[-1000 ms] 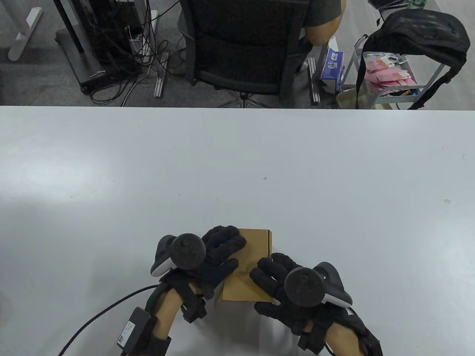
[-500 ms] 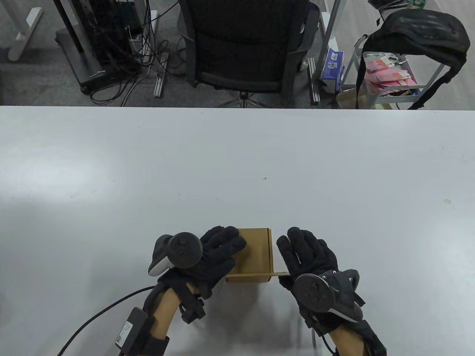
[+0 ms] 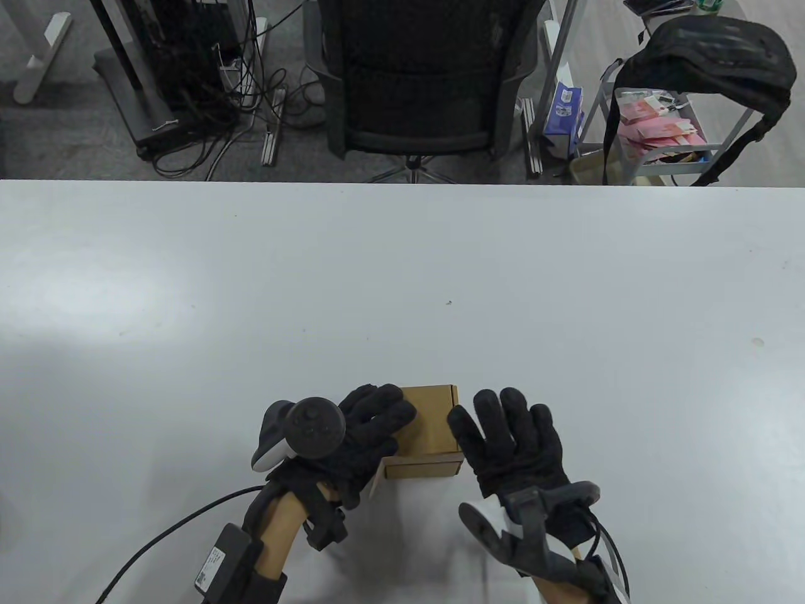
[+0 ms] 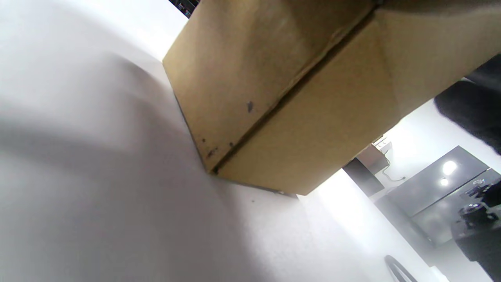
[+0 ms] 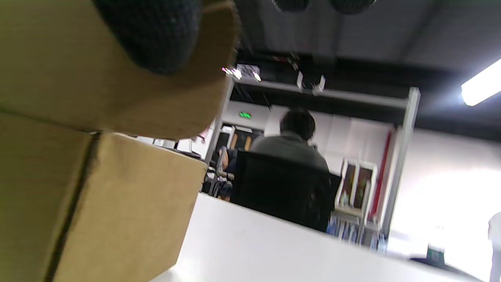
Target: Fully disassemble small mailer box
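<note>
Office chair point(image 3: 415, 69) beyond table point(image 3: 402, 270)

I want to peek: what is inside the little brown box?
Can't tell. The mailer box is closed, and the left hand and right hand rest on it, so its inside is covered.

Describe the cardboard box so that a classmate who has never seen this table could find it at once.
Look at the near edge of the white table, where two black-gloved hands come in. Between the left hand and the right hand sits the small mailer box. It is the only plain brown cardboard thing on the table.
</note>
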Demonstrator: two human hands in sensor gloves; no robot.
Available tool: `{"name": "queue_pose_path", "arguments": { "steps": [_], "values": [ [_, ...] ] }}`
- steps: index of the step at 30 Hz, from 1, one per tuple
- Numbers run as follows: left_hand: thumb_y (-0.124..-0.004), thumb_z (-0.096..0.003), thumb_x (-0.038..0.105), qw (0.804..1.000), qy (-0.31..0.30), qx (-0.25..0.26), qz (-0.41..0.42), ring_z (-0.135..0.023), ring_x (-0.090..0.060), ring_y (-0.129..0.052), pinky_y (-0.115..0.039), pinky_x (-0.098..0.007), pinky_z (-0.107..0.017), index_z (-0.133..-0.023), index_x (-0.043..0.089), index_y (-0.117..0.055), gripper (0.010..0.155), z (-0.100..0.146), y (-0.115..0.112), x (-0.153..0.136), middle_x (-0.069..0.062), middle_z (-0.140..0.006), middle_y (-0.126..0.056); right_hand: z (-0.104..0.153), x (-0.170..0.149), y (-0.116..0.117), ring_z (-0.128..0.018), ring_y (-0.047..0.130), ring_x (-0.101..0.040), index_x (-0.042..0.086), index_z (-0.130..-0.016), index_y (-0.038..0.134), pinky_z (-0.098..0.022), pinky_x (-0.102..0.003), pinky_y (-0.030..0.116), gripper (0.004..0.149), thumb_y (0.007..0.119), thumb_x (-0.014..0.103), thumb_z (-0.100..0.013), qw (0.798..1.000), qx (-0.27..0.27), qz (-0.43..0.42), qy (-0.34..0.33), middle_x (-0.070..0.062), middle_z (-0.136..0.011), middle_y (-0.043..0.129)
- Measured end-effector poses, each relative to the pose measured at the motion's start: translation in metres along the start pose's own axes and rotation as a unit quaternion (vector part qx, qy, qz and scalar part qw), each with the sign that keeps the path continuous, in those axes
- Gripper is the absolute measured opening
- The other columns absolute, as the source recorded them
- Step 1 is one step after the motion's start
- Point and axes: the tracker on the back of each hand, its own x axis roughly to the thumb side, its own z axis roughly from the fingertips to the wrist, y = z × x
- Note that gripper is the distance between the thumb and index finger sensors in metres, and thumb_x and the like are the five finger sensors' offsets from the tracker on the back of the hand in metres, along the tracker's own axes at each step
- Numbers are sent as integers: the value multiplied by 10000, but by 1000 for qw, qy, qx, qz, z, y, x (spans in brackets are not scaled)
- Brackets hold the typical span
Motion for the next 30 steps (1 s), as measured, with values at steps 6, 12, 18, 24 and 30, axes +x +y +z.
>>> {"name": "queue_pose_path", "arguments": {
  "steps": [6,12,18,24,30],
  "values": [
    [-584,-507,527,1000,9,6,-16,-1115,-325,-201,-359,-597,-774,-1072,445,-422,593,4,1,-1,198,-1144,-219,-3,21,-9,-1036,384,-332,386,-971,226,-735,-575,435,796,769,295,-396,998,-44,35,31,18,-1097,174],
    [-567,-508,533,999,15,9,-43,-1109,-334,-197,-354,-595,-775,-1077,418,-420,600,-3,-6,11,178,-1144,-207,-11,44,-11,-987,586,-303,435,-968,361,-718,-567,509,680,729,355,-402,999,-26,-35,-29,47,-1102,389],
    [-557,-501,542,999,2,10,-39,-1117,-337,-193,-337,-601,-777,-1080,441,-434,600,2,-2,3,217,-1173,-242,-22,46,2,-600,791,-235,406,-951,506,-591,-517,608,660,720,526,-337,984,-26,-179,-5,49,-813,710],
    [-604,-487,565,1000,-25,-3,12,-1128,-338,-181,-337,-609,-779,-1086,444,-418,639,5,5,-13,210,-1193,-208,-33,37,-4,-492,781,-257,381,-927,593,-487,-515,623,661,749,562,-311,970,-56,-236,15,9,-680,767],
    [-594,-443,713,999,-34,-4,41,-1122,-412,-212,-352,-643,-772,-1100,406,-201,825,10,8,-21,73,-1220,-180,-58,23,-25,-445,781,-266,369,-913,633,-455,-519,628,635,758,558,-320,964,-87,-245,49,-8,-643,786]
  ]
}}
